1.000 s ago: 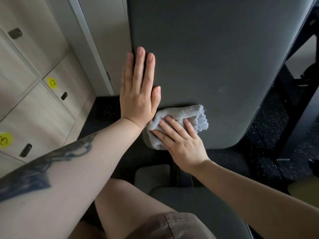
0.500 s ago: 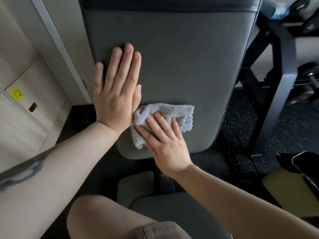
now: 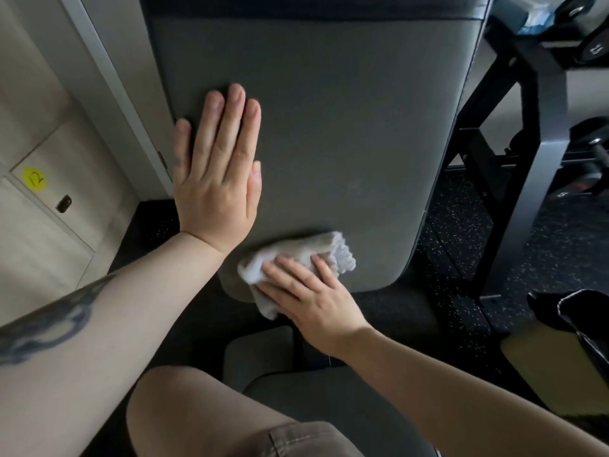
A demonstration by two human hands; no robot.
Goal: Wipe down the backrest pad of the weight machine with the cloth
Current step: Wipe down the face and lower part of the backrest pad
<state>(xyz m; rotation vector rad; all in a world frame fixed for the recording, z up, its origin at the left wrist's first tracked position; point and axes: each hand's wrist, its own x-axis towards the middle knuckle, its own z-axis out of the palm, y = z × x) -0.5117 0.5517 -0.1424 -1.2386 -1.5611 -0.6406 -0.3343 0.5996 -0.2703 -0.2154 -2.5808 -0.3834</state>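
Cloth shifted right along lower backrest pad, right hand pressing it flat-fingered, left hand still flat, open.

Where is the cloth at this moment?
In the head view, the cloth lies against the lower edge of the backrest pad, pressed there by the right hand, just below and right of the left hand flat on the pad.

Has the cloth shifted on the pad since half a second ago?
Yes. The cloth has slid down the backrest pad: it sat wholly above the pad's bottom edge, and now its lower corner hangs past that edge under the right hand.
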